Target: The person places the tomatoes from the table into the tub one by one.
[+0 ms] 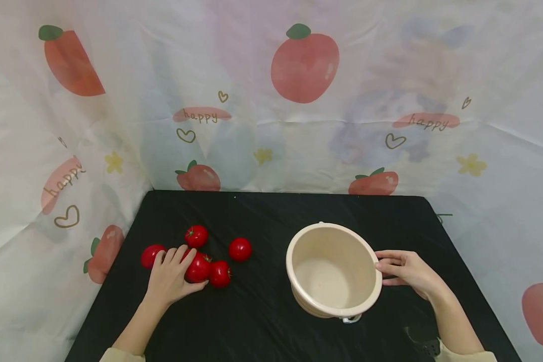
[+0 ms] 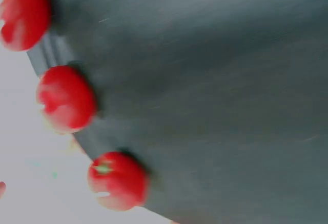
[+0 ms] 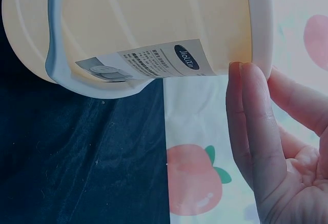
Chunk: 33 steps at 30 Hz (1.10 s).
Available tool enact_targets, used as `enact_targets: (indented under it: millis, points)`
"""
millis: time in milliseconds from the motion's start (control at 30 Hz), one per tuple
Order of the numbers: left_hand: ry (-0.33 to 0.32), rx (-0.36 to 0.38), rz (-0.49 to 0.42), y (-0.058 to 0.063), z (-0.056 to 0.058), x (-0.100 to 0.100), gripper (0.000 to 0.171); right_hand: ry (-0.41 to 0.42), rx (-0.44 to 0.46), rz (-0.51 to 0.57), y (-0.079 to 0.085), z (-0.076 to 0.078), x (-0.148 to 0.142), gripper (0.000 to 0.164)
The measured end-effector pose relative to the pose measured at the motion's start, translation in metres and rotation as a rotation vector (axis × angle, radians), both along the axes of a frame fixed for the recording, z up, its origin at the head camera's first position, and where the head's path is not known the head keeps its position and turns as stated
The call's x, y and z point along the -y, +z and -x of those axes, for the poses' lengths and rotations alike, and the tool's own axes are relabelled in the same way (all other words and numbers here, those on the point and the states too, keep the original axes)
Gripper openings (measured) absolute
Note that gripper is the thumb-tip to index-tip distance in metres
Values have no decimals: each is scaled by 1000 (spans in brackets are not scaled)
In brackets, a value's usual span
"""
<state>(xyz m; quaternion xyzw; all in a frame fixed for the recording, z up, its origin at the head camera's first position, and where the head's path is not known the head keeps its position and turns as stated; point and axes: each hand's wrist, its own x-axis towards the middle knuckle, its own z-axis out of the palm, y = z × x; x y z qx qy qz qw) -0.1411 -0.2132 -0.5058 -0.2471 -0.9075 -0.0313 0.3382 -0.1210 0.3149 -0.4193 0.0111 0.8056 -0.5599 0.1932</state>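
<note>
Several red tomatoes (image 1: 240, 249) lie grouped on the left half of the black table. Over them is my left hand (image 1: 172, 281), fingers spread, with index finger and thumb at either side of one tomato (image 1: 199, 269). The left wrist view is blurred; it shows tomatoes (image 2: 66, 100) but not the hand, so firm contact cannot be told. A cream bucket (image 1: 294, 281) stands right of centre, its opening facing up. My right hand (image 1: 407, 271) pinches its right rim. The right wrist view shows fingertips against the bucket's side (image 3: 154, 14), which bears a printed label (image 3: 164, 60).
The bucket's pale handle (image 3: 54, 70) hangs down along its side. A patterned cloth (image 1: 253, 141) with printed fruit surrounds the black table (image 1: 271, 332) at the back and sides. A dark strap (image 1: 427, 347) is at my right wrist.
</note>
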Motion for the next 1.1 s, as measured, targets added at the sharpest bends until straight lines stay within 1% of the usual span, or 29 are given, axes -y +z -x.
enact_targets:
  millis: [133, 267, 433, 600, 733, 900, 1000, 1100]
  points:
    - [-60, -1, 34, 19, 18, -16, 69, -3, 2, -1, 0, 0, 0, 58]
    - [-96, -4, 78, 40, 34, -38, 67, -8, 7, -4, 0, 0, 0, 58]
    - [-129, -17, 108, 62, 51, -74, 70, -13, 0, -18, 0, 0, 1, 58]
    - [-171, -32, 141, 78, 64, -114, 69, -14, -8, -26, 0, 0, 1, 58]
    - [-216, -28, 158, 87, 69, -144, 68, -14, -13, -27, -1, 0, 1, 58]
    - [-293, 9, 176, 91, 69, -179, 66, -12, -11, -20, 0, 0, 1, 58]
    - [-341, 32, 203, 90, 66, -201, 64, -10, -11, -17, 0, 0, 1, 57]
    - [-383, 61, 247, 85, 63, -221, 64, -12, -10, -14, 0, 0, 0, 57]
